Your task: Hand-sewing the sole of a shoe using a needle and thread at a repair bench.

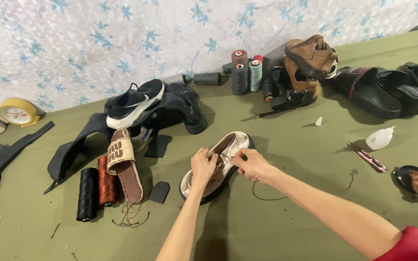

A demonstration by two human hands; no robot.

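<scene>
The left hand (203, 166) is closed on the upper of a cream and brown shoe (217, 166), fingers curled over its opening. The right hand (250, 163) pinches a thin thread at the same opening, thumb and fingertips pressed together. The shoe lies on the olive-green table (276, 227) near the middle of its near half, sole down, its long axis running diagonally: one end points toward the near left, the other toward the far right. A dark loose thread (267, 195) curls on the table just beside the right wrist.

To the left of the shoe lie a small black sole piece (159, 192), a brown sandal (124, 166) with a tan strap, a rust-coloured thread spool (106, 181) and a black thread spool (87, 194), all on their sides. Toward the right edge sit pink snips (367, 157), a white squeeze bottle (380, 137) and a round black tin (413, 180).

Farther back, a black sneaker (135, 104) rests on dark leather pieces. Near the far edge stand upright thread cones (246, 72), with brown shoes (310, 60) stacked beside them and black sandals (388, 89) toward the far right corner. A yellow tape roll (19, 112) sits at the far left against the patterned wall.
</scene>
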